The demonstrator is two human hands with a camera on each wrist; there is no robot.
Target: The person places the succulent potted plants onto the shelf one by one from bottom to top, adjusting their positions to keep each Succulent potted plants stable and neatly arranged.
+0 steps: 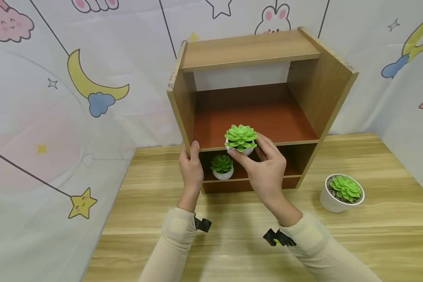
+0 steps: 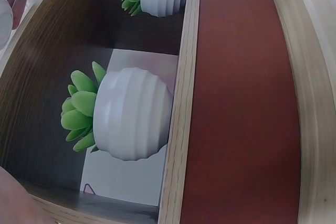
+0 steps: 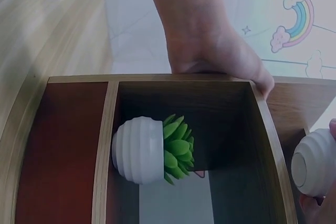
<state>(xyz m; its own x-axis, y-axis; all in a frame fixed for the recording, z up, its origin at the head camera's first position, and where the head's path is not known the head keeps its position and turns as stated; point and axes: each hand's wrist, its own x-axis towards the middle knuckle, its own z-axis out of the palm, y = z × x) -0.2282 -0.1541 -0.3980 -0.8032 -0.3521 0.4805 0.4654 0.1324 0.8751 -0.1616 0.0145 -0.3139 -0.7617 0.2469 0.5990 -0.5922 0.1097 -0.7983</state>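
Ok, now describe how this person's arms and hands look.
The left hand and right hand wear no gloves. On the left is a plain cream fabric sleeve; on the right, a matching cream fabric sleeve. A small, angular black attachment sits by the left cuff; a similar black attachment, showing a spot of yellow, by the right.

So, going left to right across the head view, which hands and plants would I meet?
Left hand, shelved succulent, held succulent, right hand, tabletop succulent.
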